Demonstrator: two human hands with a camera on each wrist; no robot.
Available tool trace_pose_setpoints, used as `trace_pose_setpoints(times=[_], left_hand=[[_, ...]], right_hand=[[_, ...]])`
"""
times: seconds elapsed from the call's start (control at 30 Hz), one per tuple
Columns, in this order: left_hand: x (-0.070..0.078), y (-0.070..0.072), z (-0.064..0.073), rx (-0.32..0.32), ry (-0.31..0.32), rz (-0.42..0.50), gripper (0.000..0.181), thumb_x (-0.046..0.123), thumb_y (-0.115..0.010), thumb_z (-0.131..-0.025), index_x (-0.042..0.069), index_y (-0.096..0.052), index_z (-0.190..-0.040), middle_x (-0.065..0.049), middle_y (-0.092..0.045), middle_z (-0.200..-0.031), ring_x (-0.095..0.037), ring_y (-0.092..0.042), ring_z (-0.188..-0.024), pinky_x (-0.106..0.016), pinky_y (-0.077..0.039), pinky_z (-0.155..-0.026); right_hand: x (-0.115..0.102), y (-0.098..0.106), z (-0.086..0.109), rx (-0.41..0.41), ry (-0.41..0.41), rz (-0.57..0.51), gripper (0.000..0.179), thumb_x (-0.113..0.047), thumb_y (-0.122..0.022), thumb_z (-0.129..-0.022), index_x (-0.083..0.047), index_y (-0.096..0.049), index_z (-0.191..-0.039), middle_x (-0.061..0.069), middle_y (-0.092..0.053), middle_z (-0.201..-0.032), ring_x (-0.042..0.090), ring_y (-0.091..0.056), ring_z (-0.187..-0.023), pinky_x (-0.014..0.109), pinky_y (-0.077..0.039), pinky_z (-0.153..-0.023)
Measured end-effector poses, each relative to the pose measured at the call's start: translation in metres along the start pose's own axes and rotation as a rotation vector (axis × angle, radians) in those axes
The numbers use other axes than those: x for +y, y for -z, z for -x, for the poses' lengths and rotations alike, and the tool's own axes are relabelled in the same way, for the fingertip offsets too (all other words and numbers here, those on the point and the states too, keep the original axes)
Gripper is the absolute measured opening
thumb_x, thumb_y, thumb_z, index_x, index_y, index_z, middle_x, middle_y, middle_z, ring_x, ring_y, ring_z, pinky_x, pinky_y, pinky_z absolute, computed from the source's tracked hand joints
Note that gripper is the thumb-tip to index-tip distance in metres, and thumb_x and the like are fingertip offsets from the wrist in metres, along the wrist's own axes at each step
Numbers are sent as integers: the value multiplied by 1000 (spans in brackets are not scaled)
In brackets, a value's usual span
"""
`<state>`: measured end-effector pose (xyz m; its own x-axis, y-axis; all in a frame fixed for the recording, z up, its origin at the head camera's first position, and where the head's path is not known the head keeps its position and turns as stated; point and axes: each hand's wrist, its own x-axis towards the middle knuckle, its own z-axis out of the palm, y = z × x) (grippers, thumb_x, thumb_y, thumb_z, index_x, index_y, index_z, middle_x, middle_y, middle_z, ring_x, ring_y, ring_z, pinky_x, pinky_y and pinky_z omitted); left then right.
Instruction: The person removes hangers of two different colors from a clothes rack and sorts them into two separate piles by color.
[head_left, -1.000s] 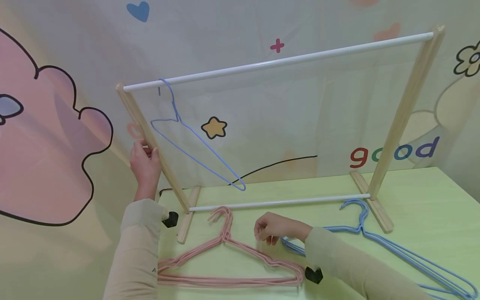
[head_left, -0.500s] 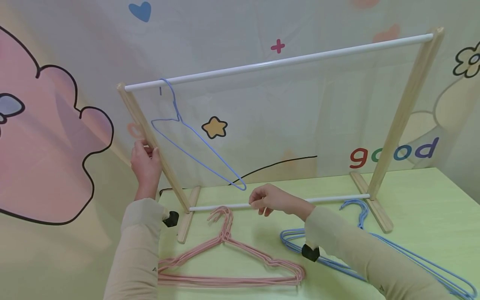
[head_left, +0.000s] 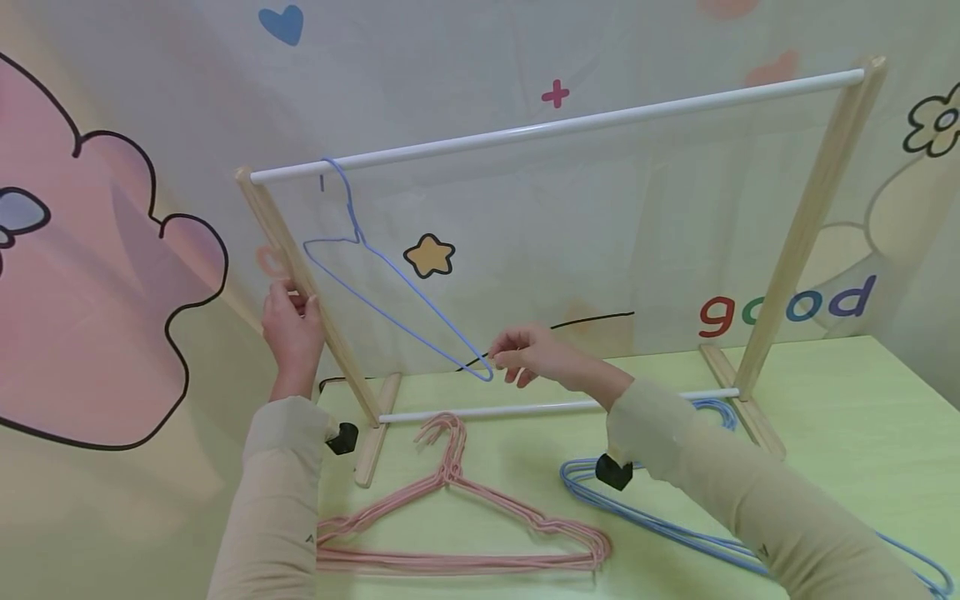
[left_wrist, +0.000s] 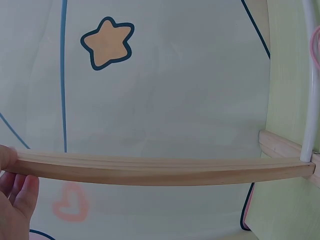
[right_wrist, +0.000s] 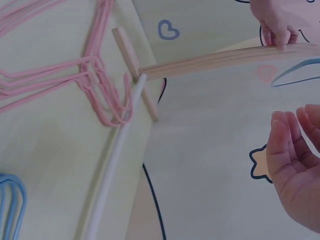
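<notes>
In the head view, a blue wire hanger [head_left: 349,208] hangs by its hook near the left end of the rack's white top rod [head_left: 525,132]. My left hand [head_left: 291,337] grips the wooden upright [head_left: 337,350] on the rack's left side. Thumb and fingers lie on opposite faces of that upright [left_wrist: 165,172] in the left wrist view. My right hand [head_left: 536,358] is raised beside the hanger's lower right corner, fingertips close to it and loosely bent. Seen from the right wrist, the same hand [right_wrist: 295,175] has nothing between thumb and fingers.
Pink hangers [head_left: 452,467] lie stacked on the pale green table [head_left: 840,400] before the rack. Another stack of blue hangers [head_left: 652,525] lies to the right, partly under my right sleeve. A white bottom rod [head_left: 540,409] and the right upright [head_left: 810,217] complete the rack frame.
My right hand has risen from above the table, moving up and slightly left to the hanging hanger's corner. My left hand stays on the upright, and the hanger keeps its place.
</notes>
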<state>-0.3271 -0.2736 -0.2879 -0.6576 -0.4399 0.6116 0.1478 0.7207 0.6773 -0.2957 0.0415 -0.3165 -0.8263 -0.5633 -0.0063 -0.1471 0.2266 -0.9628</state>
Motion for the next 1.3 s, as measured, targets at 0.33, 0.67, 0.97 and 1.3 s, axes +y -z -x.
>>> trace_pose_setpoints(times=[0.33, 0.67, 0.97, 1.3], left_hand=[[0, 0, 0, 10, -5, 5, 24, 8, -53, -84, -1, -48, -105, -20, -54, -97, -31, -57, -89, -40, -42, -84], [0, 0, 0, 13, -6, 3, 24, 8, -54, -83, -1, -48, -105, -20, -55, -96, -32, -56, -89, -40, -42, -84], [-1, -1, -1, 8, 5, 1, 24, 8, -53, -84, -1, -47, -106, -20, -54, -98, -31, -56, -90, -39, -42, -85], [1, 0, 0, 9, 4, 1, 23, 8, -53, -84, -2, -47, -104, -21, -54, -97, -32, -55, -90, -41, -42, -84]], right_hand=[[-35, 0, -3, 19, 4, -79, 25, -12, -45, -91, 2, -51, -111, 6, -53, -84, 17, -55, -69, 24, -49, -61], [-49, -5, -11, -45, 13, -61, 30, -11, -52, -87, 0, -51, -115, 5, -56, -83, 16, -54, -69, 29, -51, -65], [-58, -10, -16, -106, 14, -46, 19, -2, -53, -84, 3, -53, -103, 3, -53, -75, 13, -53, -59, 24, -47, -54], [-67, -1, -8, -138, 75, 36, 11, 1, -47, -87, 0, -47, -98, 3, -45, -77, 16, -51, -59, 26, -45, -54]])
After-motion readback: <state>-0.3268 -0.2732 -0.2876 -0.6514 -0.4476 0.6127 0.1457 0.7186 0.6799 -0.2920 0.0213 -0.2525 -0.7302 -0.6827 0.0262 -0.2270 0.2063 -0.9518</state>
